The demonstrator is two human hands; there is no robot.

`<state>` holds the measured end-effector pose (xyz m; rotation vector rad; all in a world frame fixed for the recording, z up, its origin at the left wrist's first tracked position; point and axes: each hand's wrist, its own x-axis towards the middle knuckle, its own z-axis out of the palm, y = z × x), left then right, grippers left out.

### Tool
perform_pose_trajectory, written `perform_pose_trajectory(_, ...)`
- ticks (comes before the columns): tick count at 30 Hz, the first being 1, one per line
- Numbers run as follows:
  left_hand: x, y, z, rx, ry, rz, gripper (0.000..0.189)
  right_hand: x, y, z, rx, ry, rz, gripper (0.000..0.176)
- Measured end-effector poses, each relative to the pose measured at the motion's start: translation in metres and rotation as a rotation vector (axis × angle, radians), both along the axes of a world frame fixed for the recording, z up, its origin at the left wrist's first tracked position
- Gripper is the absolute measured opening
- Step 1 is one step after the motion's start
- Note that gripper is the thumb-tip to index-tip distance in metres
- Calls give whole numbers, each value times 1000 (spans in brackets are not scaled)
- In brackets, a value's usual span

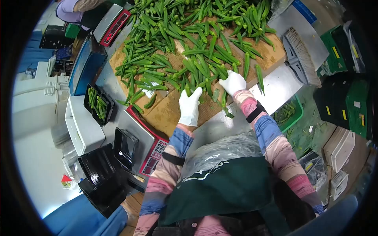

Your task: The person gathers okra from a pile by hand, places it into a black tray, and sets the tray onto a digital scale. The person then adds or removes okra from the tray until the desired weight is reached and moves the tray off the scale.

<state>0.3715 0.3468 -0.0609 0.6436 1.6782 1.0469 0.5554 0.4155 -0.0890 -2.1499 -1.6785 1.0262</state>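
Loose green okra pods (pixel 199 67) lie heaped and scattered over a flattened brown cardboard sheet (pixel 165 114). My left hand (pixel 190 106), in a white glove, is at the near edge of the okra. Its thumb and fingers are closed around okra whose ends show between them. To its right, my right hand (pixel 234 82), also gloved in white, has its fingers curled in against the pods. What lies inside those fingers is hidden. Between the hands, a few pods and a cut piece rest on the cardboard.
A red-framed scale (pixel 147 141) holds a black tray (pixel 125 147) at left. Beyond are an okra-filled black tray (pixel 98 104) and another red scale (pixel 114 25). A brush (pixel 301 55) lies at right, above a green basket (pixel 290 114). Another person's arm (pixel 84 5) shows at top left.
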Motion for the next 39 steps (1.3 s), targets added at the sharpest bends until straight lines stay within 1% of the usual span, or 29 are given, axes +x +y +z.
perform_pose_trajectory(1,-1,-2,12,37,-14,9,26,6,0,-1,43,235,-32,53)
perform_pose_trajectory(3,-9,-2,21,79,-92,-69,21,33,-2,-2,134,696,-92,51)
perform_pose_trajectory(4,-9,-2,33,58,-78,-145,15,50,-5,32,86,619,-124,48)
perform_pose_trajectory(5,-4,-1,34,69,-26,-168,16,74,-1,5,9,655,-212,46)
perform_pose_trajectory(6,2,-1,33,80,27,-191,16,91,-5,24,-62,724,-335,45)
perform_pose_trajectory(7,10,-1,31,89,82,-214,17,111,-8,-1,131,681,-380,45)
perform_pose_trajectory(8,18,-1,18,201,302,-271,22,129,-11,0,178,468,-389,46)
perform_pose_trajectory(9,29,0,21,177,280,-337,25,141,-13,-4,220,262,-402,50)
perform_pose_trajectory(11,58,2,13,172,417,-513,31,143,-19,3,184,-105,-351,53)
perform_pose_trajectory(13,84,2,-4,176,919,-716,38,138,-24,-21,195,-238,-275,54)
perform_pose_trajectory(14,87,3,-12,83,951,-819,41,135,-25,-34,202,-297,-235,54)
perform_pose_trajectory(15,85,2,-21,58,958,-843,38,136,-22,-30,178,-212,-216,54)
perform_pose_trajectory(17,75,2,-2,21,781,-806,35,146,-17,-16,123,-45,-172,55)
perform_pose_trajectory(18,62,2,-3,36,534,-756,33,155,-15,-36,192,75,-235,56)
perform_pose_trajectory(19,48,1,-2,48,288,-696,30,153,-12,-24,178,143,-260,55)
perform_pose_trajectory(20,35,-1,0,66,151,-582,37,150,-6,-24,177,106,-261,54)
perform_pose_trajectory(21,22,1,20,3,162,-511,34,147,1,-24,180,67,-264,54)
perform_pose_trajectory(22,11,2,32,13,130,-372,33,139,6,-20,187,5,-258,54)
perform_pose_trajectory(23,-4,5,39,-44,73,-295,31,125,12,-14,195,-58,-250,54)
perform_pose_trajectory(24,-30,6,16,-28,265,-273,30,111,18,-9,203,-121,-242,54)
perform_pose_trajectory(25,-38,7,14,15,397,-195,30,100,23,-8,133,-161,-211,58)
perform_pose_trajectory(27,-48,7,16,-58,874,-226,30,78,29,-21,164,-272,-221,63)
perform_pose_trajectory(29,-56,-1,-2,-79,936,-300,33,74,34,-20,97,-251,-218,69)
perform_pose_trajectory(31,-53,-2,-10,-206,1135,-346,35,74,37,0,5,-201,-224,71)
perform_pose_trajectory(34,-49,-7,3,-123,909,-206,37,85,26,9,113,-129,-201,69)
perform_pose_trajectory(36,-38,-1,9,96,768,-196,36,82,13,18,178,-103,-182,65)
perform_pose_trajectory(37,-31,2,12,202,694,-189,36,74,9,19,143,-100,-161,64)
perform_pose_trajectory(38,-23,7,17,120,677,-272,34,64,7,21,109,-98,-141,64)
perform_pose_trajectory(39,-9,13,23,119,647,-298,30,55,6,21,81,-96,-122,64)
